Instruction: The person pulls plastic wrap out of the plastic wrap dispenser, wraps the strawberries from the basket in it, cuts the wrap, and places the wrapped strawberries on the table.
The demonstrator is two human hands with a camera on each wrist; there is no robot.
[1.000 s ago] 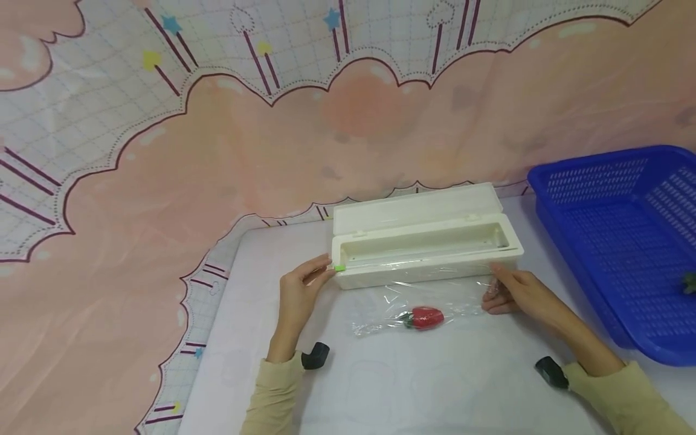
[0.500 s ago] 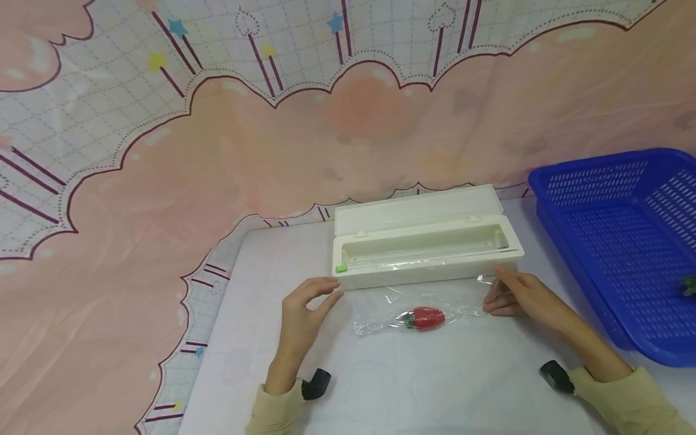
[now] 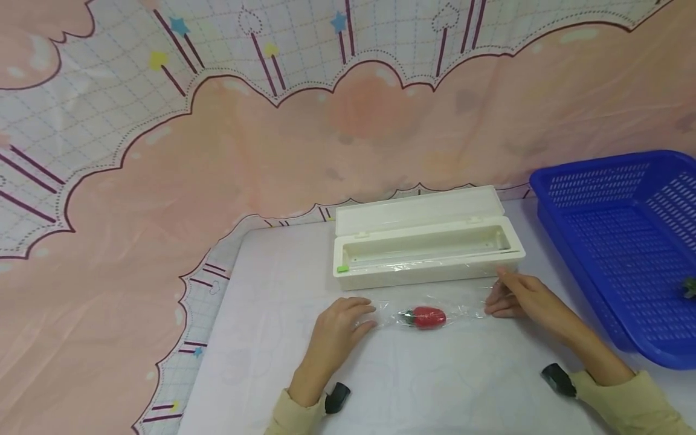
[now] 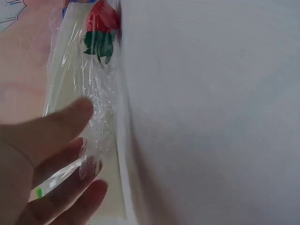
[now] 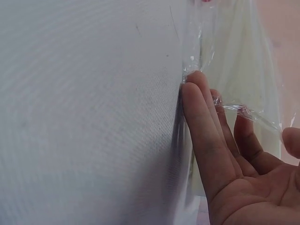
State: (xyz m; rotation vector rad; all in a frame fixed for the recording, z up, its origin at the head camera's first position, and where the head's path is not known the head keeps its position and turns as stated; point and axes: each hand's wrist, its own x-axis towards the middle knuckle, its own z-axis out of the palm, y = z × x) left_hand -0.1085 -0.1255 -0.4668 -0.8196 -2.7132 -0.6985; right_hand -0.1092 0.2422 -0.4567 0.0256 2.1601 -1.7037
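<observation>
A red strawberry (image 3: 429, 317) with green leaves lies on the white cloth, covered by a sheet of clear plastic wrap (image 3: 462, 307). Behind it stands a white wrap dispenser box (image 3: 429, 275), lid raised, with a green slide cutter (image 3: 342, 269) at its left end. My left hand (image 3: 339, 329) is at the wrap's left end, fingers spread and thumb apart; in the left wrist view the fingertips reach the crumpled film. At the wrap's right end is my right hand (image 3: 524, 299). The right wrist view shows its straight fingers (image 5: 201, 122) touching the film, thumb apart.
A blue plastic basket (image 3: 576, 290) stands at the right, with something green (image 3: 689, 287) partly visible inside. A patterned pink and white backdrop (image 3: 304, 157) rises behind the white-covered table (image 3: 424, 386).
My left hand has left the box's left end, where it was on the green cutter, and has moved right and toward me to the wrap's left end. The right hand has barely moved.
</observation>
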